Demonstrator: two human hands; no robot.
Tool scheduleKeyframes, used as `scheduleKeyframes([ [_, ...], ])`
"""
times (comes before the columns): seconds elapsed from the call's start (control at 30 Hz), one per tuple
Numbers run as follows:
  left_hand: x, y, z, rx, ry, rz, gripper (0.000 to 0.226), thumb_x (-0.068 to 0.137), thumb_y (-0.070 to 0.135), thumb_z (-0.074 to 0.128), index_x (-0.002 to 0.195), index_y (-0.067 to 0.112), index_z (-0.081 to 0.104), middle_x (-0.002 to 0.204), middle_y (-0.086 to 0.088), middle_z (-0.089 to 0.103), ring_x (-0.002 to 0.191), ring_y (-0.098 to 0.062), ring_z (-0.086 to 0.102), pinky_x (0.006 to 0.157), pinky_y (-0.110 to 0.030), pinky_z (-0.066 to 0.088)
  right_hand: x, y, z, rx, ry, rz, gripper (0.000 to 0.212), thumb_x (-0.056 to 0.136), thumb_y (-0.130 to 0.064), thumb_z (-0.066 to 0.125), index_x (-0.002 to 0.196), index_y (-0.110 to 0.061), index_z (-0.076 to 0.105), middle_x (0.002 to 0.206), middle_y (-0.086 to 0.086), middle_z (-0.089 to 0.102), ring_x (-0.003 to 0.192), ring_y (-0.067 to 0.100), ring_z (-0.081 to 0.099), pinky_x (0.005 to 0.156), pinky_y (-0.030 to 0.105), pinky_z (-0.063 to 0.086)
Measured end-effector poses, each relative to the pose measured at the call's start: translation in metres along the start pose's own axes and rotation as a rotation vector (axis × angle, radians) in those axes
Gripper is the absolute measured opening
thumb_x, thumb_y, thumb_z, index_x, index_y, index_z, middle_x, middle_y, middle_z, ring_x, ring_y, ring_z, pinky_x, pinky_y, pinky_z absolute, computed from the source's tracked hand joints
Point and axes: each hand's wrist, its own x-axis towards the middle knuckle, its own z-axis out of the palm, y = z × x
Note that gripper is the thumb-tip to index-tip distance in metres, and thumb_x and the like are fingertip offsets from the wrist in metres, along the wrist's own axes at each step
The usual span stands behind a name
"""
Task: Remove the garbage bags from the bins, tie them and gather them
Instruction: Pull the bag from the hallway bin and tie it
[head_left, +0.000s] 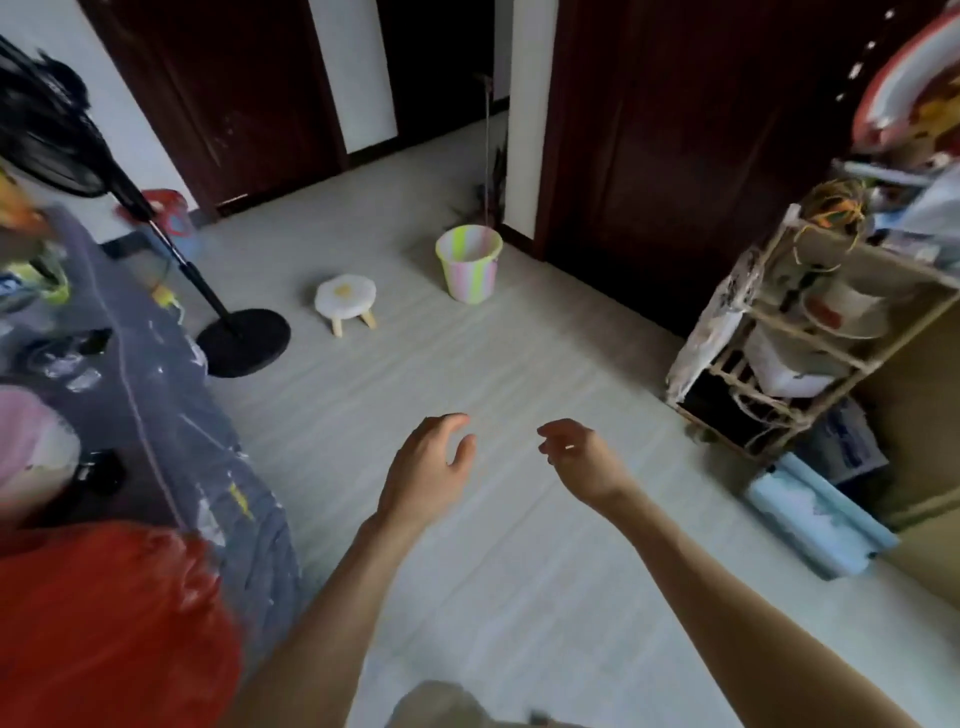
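Both grips empty: the left hand (431, 460) and right hand (576, 457) hang loosely curled above the pale floor (467, 545), well short of the pastel-striped plastic bin (469, 270) by the dark doorway; its lining looks still in place, contents unseen, so removal, tying and gathering seem undone

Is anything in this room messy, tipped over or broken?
Nothing looks tipped or spilled. The striped bin and the little stool stand upright on the floor. The fan only seems to lean because of the wide lens. The shelf on the right is crammed and untidy. Both hands are empty.
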Motion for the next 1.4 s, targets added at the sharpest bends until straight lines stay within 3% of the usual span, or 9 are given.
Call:
scheduleKeyframes([
  [0.13,0.1,-0.041,-0.031,-0.008,0.134,-0.135,0.029,0.088,0.019,0.056,0.116,0.011,0.06,0.115,-0.007,0.064,0.107,-0.02,0.059,0.087,-0.017,0.036,0.128,-0.057,0.024,0.001,-0.127,-0.086,0.028,0.089,-0.004,0.041,0.11,-0.009,0.06,0.11,0.013,0.066,0.101,0.03,0.061,0.08,0.029,0.044],
  [0.27,0.221,-0.098,-0.061,0.004,0.197,-0.225,0.029,0.088,0.016,0.056,0.116,0.009,0.06,0.114,-0.011,0.065,0.105,-0.022,0.06,0.085,-0.02,0.037,0.263,-0.109,0.069,-0.001,-0.213,-0.128,0.031,0.087,-0.002,0.04,0.109,-0.01,0.06,0.109,0.013,0.065,0.094,0.025,0.06,0.074,0.022,0.039],
  [0.5,0.476,-0.137,-0.134,-0.018,0.26,-0.232,0.029,0.089,0.017,0.054,0.117,0.009,0.058,0.117,-0.011,0.062,0.109,-0.024,0.057,0.094,-0.032,0.041,0.496,-0.221,0.109,-0.044,-0.245,-0.168,0.026,0.09,-0.007,0.042,0.108,-0.01,0.06,0.096,0.009,0.063,0.085,0.019,0.055,0.074,0.024,0.04],
  [0.63,0.594,-0.147,-0.144,-0.033,0.229,-0.235,0.03,0.09,0.019,0.054,0.119,0.012,0.057,0.123,-0.008,0.06,0.113,-0.021,0.055,0.099,-0.03,0.039,0.612,-0.255,0.108,-0.054,-0.246,-0.158,0.026,0.088,-0.002,0.042,0.105,-0.007,0.061,0.09,0.005,0.059,0.08,0.022,0.054,0.075,0.027,0.041],
  [0.8,0.749,-0.186,-0.16,-0.039,0.242,-0.235,0.032,0.092,0.021,0.051,0.122,0.013,0.055,0.126,-0.006,0.057,0.112,-0.021,0.055,0.096,-0.028,0.039,0.777,-0.297,0.127,-0.036,-0.218,-0.23,0.023,0.088,0.002,0.044,0.104,0.0,0.062,0.092,0.007,0.059,0.083,0.024,0.056,0.076,0.024,0.038],
  [0.97,0.909,-0.221,-0.202,-0.031,0.332,-0.352,0.033,0.092,0.021,0.052,0.123,0.012,0.055,0.125,-0.009,0.057,0.11,-0.023,0.057,0.095,-0.027,0.04,0.959,-0.38,0.152,-0.099,-0.333,-0.307,0.024,0.087,0.0,0.048,0.108,-0.001,0.062,0.106,0.018,0.066,0.086,0.017,0.053,0.08,0.028,0.041],
  [1.07,0.984,-0.239,-0.236,-0.022,0.413,-0.391,0.031,0.09,0.018,0.055,0.119,0.01,0.058,0.12,-0.011,0.06,0.105,-0.025,0.06,0.088,-0.024,0.04,1.042,-0.438,0.177,-0.118,-0.404,-0.34,0.023,0.088,-0.004,0.048,0.107,-0.006,0.062,0.106,0.017,0.066,0.09,0.026,0.06,0.077,0.027,0.041],
  [1.2,1.077,-0.286,-0.269,-0.008,0.491,-0.457,0.03,0.09,0.02,0.055,0.119,0.013,0.058,0.119,-0.008,0.061,0.104,-0.021,0.06,0.085,-0.021,0.039,1.139,-0.498,0.23,-0.115,-0.514,-0.381,0.023,0.09,-0.011,0.046,0.108,-0.011,0.061,0.106,0.015,0.066,0.088,0.023,0.06,0.078,0.032,0.047],
  [1.4,1.236,-0.38,-0.318,-0.005,0.504,-0.463,0.032,0.091,0.021,0.053,0.121,0.013,0.056,0.12,-0.008,0.06,0.107,-0.02,0.058,0.087,-0.022,0.039,1.289,-0.58,0.326,-0.169,-0.584,-0.439,0.026,0.093,-0.016,0.042,0.112,-0.013,0.059,0.11,0.009,0.064,0.095,0.021,0.059,0.073,0.025,0.041],
])
